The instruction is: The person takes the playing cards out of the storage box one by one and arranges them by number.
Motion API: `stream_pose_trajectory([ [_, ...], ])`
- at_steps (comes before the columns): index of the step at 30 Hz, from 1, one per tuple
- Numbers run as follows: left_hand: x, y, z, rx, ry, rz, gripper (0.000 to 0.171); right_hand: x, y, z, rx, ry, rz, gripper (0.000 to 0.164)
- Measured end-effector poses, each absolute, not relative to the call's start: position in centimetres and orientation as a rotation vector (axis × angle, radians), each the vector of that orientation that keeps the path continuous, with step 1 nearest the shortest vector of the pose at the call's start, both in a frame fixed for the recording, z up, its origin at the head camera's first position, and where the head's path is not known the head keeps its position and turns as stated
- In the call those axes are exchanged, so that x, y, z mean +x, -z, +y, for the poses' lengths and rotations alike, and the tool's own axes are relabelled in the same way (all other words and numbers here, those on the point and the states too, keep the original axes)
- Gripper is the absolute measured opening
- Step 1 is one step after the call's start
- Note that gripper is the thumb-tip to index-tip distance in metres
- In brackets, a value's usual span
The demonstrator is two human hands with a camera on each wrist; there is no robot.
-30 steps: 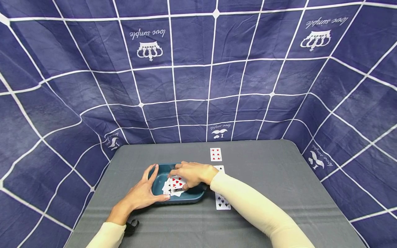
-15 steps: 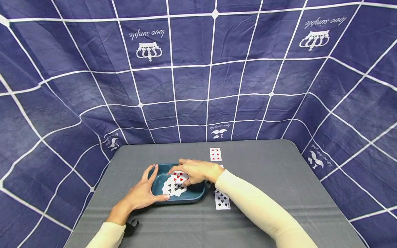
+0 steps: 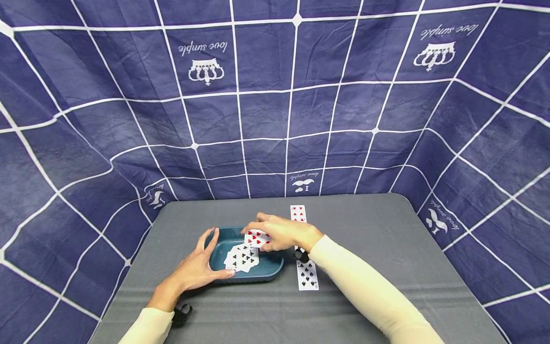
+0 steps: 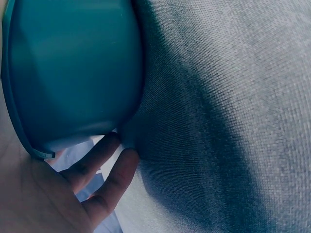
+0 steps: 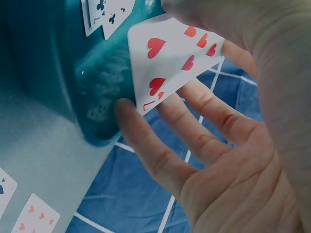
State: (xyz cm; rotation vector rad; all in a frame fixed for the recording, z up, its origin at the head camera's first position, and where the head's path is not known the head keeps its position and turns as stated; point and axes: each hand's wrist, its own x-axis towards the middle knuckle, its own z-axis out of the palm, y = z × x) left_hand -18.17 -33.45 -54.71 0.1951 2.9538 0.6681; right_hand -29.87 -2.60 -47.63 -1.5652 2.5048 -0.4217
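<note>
My left hand point(image 3: 195, 267) grips the left end of a teal tray point(image 3: 271, 268), with the thumb at its near rim and the fingers at the far left corner. Inside the tray lies a loose pile of playing cards point(image 3: 242, 259), a club card on top. Over the tray's right half, my right hand point(image 3: 281, 234) pinches a playing card point(image 3: 256, 238) between thumb and fingers. The right wrist view shows this card point(image 5: 163, 63) tilted, with red hearts and what looks like a 7 in its corner. In the left wrist view, two fingertips touch the tray's outer side point(image 4: 77, 63).
Right of the tray, playing cards stand in a column on the grey tabletop point(image 3: 365, 248): a hearts card point(image 3: 298, 213) at the back and a spades card point(image 3: 308, 277) in front. My right wrist hides part of the column. A blue checked cloth point(image 3: 266, 110) rises behind.
My right hand has lifted the hearts card off the pile and moved it right and away from me, uncovering the club card beneath. The left hand and tray have stayed put.
</note>
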Motion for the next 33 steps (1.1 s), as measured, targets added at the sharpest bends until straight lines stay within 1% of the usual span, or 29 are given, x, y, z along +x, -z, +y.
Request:
stream_pose_trajectory([
  [17, -18.4, 55.0, -33.5, 0.208, -0.671, 2.960, 0.146, -30.5, 47.3, 1.3, -1.454, 0.585, 2.556, 0.104],
  [25, -18.4, 55.1, -33.6, 0.207, -0.671, 2.950, 0.147, -30.9, 47.4, 3.5, -1.406, 0.603, 2.598, 0.107],
  [33, -18.4, 54.9, -33.6, 0.204, -0.670, 2.947, 0.147, -31.3, 48.1, 5.5, -1.365, 0.640, 2.653, 0.104],
])
